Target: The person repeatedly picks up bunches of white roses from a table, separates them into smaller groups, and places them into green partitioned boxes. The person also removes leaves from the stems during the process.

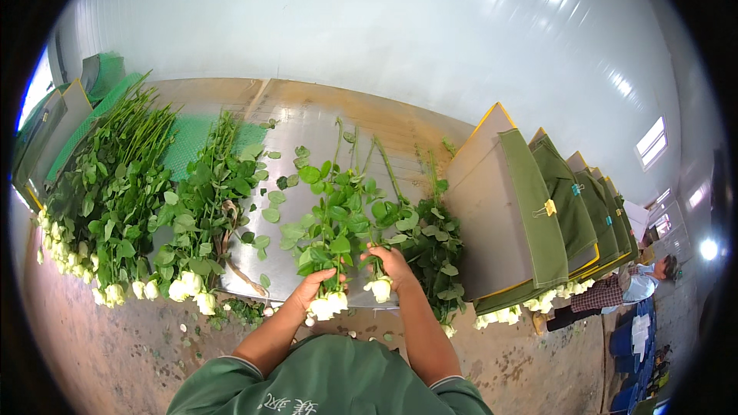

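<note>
My left hand (317, 288) grips several leafy stems just behind the heads of a small bunch of white roses (328, 304). Beside it, my right hand (393, 265) holds a single white rose (380, 288) by its stem, close below the bloom. Both sets of stems point away from me over the metal table (300, 127), blooms toward my body. Foliage hides part of my fingers. A darker leafy bundle of roses (433, 236) lies just right of my right hand.
Large heaps of white roses (109, 184) lie on the left over green mesh (190, 138). Loose leaves (271, 214) dot the tabletop. Boards with green cloth flaps (533, 207) and clips stand at right. Beyond them are a person (597, 297) and blue buckets (625, 337).
</note>
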The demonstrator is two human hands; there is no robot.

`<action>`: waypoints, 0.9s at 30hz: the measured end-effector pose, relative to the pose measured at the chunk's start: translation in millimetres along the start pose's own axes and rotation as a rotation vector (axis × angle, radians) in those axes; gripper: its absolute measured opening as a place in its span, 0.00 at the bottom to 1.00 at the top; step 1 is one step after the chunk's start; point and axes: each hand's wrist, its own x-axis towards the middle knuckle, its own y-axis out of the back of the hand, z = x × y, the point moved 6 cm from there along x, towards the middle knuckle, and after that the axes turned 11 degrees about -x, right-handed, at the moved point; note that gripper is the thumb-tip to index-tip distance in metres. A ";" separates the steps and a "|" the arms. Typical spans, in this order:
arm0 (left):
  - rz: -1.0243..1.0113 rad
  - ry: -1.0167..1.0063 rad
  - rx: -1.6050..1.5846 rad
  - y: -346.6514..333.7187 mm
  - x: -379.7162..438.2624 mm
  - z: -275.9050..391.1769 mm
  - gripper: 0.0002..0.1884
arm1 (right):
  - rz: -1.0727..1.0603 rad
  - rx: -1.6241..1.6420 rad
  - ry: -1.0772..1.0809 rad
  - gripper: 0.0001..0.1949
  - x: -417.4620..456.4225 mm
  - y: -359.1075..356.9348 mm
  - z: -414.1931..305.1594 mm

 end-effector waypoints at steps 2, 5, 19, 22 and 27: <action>0.082 -0.022 0.113 2.3 0.0 -4.8 0.18 | -0.010 -0.054 0.137 0.17 -11.4 -1.5 -10.0; 0.231 -0.079 0.377 7.3 9.1 -12.5 0.17 | 0.045 -0.010 0.300 0.18 -32.9 5.8 -20.3; 0.521 -0.288 0.751 17.6 28.6 -22.6 0.10 | 0.151 -0.272 0.041 0.18 7.4 26.7 45.8; 0.559 -0.364 1.139 2.2 22.7 0.4 0.12 | 0.138 -0.219 0.108 0.19 3.9 26.1 29.3; 0.398 -0.204 0.497 -8.6 -8.8 38.0 0.18 | 0.104 -0.199 0.125 0.17 -6.2 3.0 16.1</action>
